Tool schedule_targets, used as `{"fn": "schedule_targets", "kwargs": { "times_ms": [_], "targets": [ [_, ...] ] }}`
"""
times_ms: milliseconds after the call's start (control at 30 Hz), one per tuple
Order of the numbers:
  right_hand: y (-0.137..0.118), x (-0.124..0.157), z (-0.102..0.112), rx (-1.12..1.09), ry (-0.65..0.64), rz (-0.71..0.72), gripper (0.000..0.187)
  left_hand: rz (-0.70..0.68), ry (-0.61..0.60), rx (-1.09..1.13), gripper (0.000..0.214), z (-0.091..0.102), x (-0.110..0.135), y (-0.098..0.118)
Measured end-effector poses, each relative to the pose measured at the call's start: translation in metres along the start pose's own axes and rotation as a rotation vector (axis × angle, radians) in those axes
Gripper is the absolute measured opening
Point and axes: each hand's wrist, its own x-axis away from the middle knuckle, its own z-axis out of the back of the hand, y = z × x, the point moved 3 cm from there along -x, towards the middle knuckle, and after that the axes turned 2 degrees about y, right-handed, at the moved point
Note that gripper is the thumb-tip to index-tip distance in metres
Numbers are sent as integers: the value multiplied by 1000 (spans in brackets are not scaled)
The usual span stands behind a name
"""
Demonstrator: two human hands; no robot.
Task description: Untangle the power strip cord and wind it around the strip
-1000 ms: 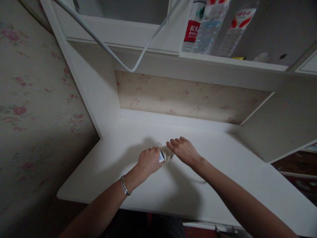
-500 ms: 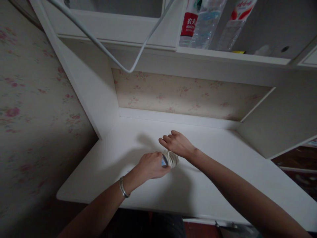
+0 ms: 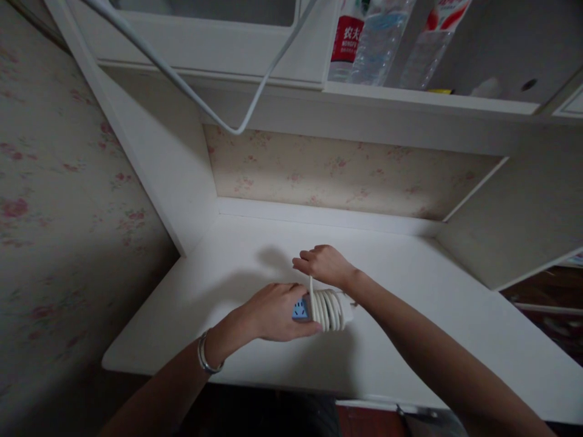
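Observation:
A power strip [image 3: 299, 309] with a blue socket face is gripped at its left end by my left hand [image 3: 277, 311], thumb below and fingers over the top. Several turns of its white cord [image 3: 331, 309] wrap around the strip's body. Just above the coils, my right hand [image 3: 324, 265] is closed on the cord, which runs taut from the strip up to the fingers. Part of the strip is hidden beneath my left palm. Both hands are over the white desk [image 3: 387, 352].
A grey-white bent tube [image 3: 239, 130] hangs down at the upper left. Plastic bottles [image 3: 378, 45] stand on the shelf above the desk. Side panels [image 3: 157, 139] border the desk, and flowered wallpaper [image 3: 310, 164] shows behind it.
My left hand has turned and shifted slightly left and down, bringing more of the wrapped strip into view. My right hand has moved slightly down, still closed on the cord.

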Motion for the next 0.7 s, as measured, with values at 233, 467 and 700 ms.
{"fn": "schedule_targets", "kwargs": {
  "times_ms": [233, 467, 700],
  "targets": [
    [5, 9, 16, -262, -24, -92, 36, -139, 8, 258, 41, 36, 12, -7],
    [3, 29, -12, -322, -131, -307, 26, -16, 244, 542, 42, 48, 7, -33],
    [-4, 73, -71, -871, -250, -450, 45, 225, 698, 749, 54, 38, -12, -81]
  ]
}}
